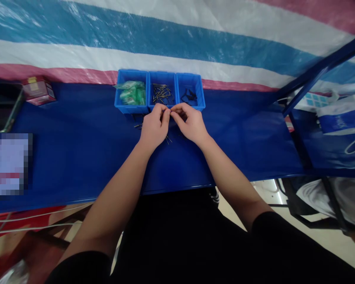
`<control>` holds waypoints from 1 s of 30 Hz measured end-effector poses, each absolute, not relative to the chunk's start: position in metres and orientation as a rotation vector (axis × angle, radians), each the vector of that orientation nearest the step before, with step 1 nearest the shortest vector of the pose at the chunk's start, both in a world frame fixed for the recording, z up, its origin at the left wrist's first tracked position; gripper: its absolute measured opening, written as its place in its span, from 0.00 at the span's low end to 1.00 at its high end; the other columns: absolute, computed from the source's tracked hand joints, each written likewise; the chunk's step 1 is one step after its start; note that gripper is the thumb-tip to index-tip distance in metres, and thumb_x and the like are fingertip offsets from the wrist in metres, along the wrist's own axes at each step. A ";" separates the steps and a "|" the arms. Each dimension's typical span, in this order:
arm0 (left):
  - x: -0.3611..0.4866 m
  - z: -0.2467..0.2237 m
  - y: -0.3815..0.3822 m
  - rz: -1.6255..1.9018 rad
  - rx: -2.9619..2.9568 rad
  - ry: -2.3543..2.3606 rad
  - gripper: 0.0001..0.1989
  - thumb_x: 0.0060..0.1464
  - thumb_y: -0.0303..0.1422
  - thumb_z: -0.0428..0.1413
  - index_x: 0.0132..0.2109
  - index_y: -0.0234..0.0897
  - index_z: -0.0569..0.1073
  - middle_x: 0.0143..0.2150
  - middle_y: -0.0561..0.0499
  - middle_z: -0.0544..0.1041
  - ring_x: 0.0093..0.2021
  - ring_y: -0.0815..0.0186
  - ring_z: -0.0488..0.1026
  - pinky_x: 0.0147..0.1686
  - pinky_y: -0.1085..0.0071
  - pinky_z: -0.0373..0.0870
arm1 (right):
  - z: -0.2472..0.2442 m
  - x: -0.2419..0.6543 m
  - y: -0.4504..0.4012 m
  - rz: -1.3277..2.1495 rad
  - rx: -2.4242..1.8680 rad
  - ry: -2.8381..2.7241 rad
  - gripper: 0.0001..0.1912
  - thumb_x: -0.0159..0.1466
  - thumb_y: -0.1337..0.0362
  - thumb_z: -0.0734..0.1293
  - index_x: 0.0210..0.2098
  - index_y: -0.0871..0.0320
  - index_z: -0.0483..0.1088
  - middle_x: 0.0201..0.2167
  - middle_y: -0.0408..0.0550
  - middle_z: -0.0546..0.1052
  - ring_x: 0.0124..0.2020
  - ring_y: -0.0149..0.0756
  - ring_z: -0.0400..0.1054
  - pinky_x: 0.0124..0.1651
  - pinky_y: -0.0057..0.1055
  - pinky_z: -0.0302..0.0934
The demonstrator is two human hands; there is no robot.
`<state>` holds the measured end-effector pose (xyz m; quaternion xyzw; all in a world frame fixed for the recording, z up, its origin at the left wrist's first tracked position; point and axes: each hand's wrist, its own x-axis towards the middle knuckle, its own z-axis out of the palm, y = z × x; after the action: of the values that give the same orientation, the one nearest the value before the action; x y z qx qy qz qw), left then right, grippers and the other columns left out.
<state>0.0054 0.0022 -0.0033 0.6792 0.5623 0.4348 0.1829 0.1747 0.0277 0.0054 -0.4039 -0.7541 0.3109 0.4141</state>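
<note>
My left hand (156, 124) and my right hand (189, 121) meet fingertip to fingertip just in front of three blue bins. Both are closed in a pinch; whatever sits between the fingers is too small and hidden to name. Straight ahead, the middle bin (162, 75) holds several thin brass-coloured metal pieces (162, 93), perhaps screws or pins. Small black parts (189, 95) lie in the right bin (190, 81). Green items in clear plastic (133, 93) fill the left bin (132, 74). A few loose thin pieces (168, 139) lie on the table beside and below my left hand.
The blue table (85, 146) ends at an edge near my body. At left are a dark red box (38, 90), a dark tray (6, 106) and a blurred-out item (9, 163). A metal frame post (297, 136) and white bags (341, 116) stand at right. Striped sheeting (177, 35) hangs behind.
</note>
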 end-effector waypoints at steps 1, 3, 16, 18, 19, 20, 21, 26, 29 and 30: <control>0.005 -0.003 0.003 1.228 1.921 1.595 0.16 0.73 0.46 0.48 0.42 0.42 0.71 0.30 0.51 0.75 0.30 0.65 0.71 0.35 0.66 0.67 | 0.004 0.175 0.028 0.780 -1.005 -1.894 0.12 0.73 0.57 0.65 0.47 0.58 0.74 0.41 0.49 0.80 0.41 0.34 0.74 0.48 0.33 0.69; 0.005 -0.003 0.003 1.227 1.922 1.601 0.18 0.73 0.47 0.48 0.41 0.42 0.71 0.30 0.51 0.75 0.30 0.64 0.71 0.35 0.66 0.67 | 0.004 0.175 0.028 0.772 -0.996 -1.908 0.10 0.72 0.58 0.66 0.47 0.58 0.74 0.41 0.49 0.80 0.41 0.34 0.74 0.47 0.33 0.69; 0.006 -0.002 0.001 1.244 1.898 1.602 0.16 0.73 0.45 0.49 0.39 0.42 0.71 0.28 0.52 0.72 0.29 0.66 0.69 0.35 0.66 0.66 | 0.009 0.175 0.027 0.717 -0.983 -1.939 0.08 0.73 0.61 0.65 0.45 0.58 0.75 0.41 0.49 0.78 0.42 0.35 0.71 0.49 0.34 0.67; 0.006 -0.002 0.001 1.256 1.896 1.590 0.16 0.73 0.45 0.49 0.39 0.41 0.71 0.28 0.52 0.72 0.29 0.66 0.69 0.36 0.66 0.67 | 0.009 0.175 0.026 0.711 -0.988 -1.948 0.07 0.72 0.63 0.66 0.44 0.58 0.75 0.42 0.50 0.77 0.43 0.35 0.71 0.48 0.34 0.68; 0.006 -0.002 0.000 1.264 1.895 1.574 0.16 0.73 0.44 0.49 0.39 0.41 0.71 0.29 0.52 0.72 0.29 0.66 0.69 0.36 0.66 0.67 | 0.010 0.175 0.026 0.707 -0.998 -1.942 0.07 0.72 0.63 0.66 0.44 0.58 0.75 0.42 0.50 0.77 0.43 0.35 0.70 0.48 0.34 0.68; 0.006 -0.003 0.000 1.269 1.891 1.553 0.16 0.73 0.44 0.49 0.40 0.42 0.71 0.29 0.52 0.72 0.29 0.67 0.69 0.35 0.66 0.67 | 0.011 0.175 0.026 0.707 -1.010 -1.927 0.07 0.72 0.63 0.66 0.43 0.58 0.75 0.42 0.50 0.76 0.43 0.35 0.70 0.48 0.34 0.68; 0.006 -0.003 0.000 1.270 1.886 1.528 0.15 0.74 0.44 0.48 0.41 0.42 0.72 0.29 0.52 0.72 0.29 0.67 0.69 0.35 0.67 0.67 | 0.011 0.175 0.026 0.711 -1.020 -1.903 0.07 0.72 0.62 0.66 0.44 0.58 0.76 0.42 0.50 0.76 0.43 0.35 0.70 0.47 0.34 0.68; 0.007 -0.009 0.002 1.340 1.914 1.377 0.11 0.72 0.43 0.52 0.46 0.41 0.71 0.25 0.56 0.70 0.24 0.69 0.67 0.30 0.70 0.64 | 0.003 0.170 0.029 0.869 -0.999 -1.700 0.12 0.71 0.55 0.69 0.45 0.58 0.74 0.40 0.47 0.77 0.41 0.32 0.71 0.48 0.32 0.70; 0.009 -0.012 0.003 1.381 1.947 1.337 0.10 0.67 0.41 0.59 0.48 0.41 0.69 0.25 0.59 0.70 0.23 0.72 0.66 0.28 0.72 0.64 | -0.003 0.167 0.031 1.028 -0.975 -1.575 0.17 0.70 0.49 0.70 0.45 0.56 0.72 0.39 0.46 0.78 0.40 0.32 0.73 0.48 0.31 0.72; 0.009 -0.012 0.003 1.387 1.950 1.336 0.11 0.66 0.40 0.60 0.48 0.41 0.69 0.26 0.59 0.70 0.22 0.72 0.65 0.28 0.73 0.63 | -0.004 0.166 0.032 1.072 -0.969 -1.544 0.18 0.69 0.48 0.71 0.45 0.56 0.72 0.39 0.46 0.78 0.40 0.32 0.74 0.48 0.31 0.73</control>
<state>0.0088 0.0034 -0.0120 0.6973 0.4778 0.4960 0.1990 0.1659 0.0318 -0.0042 -0.3992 -0.6358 0.4417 0.4912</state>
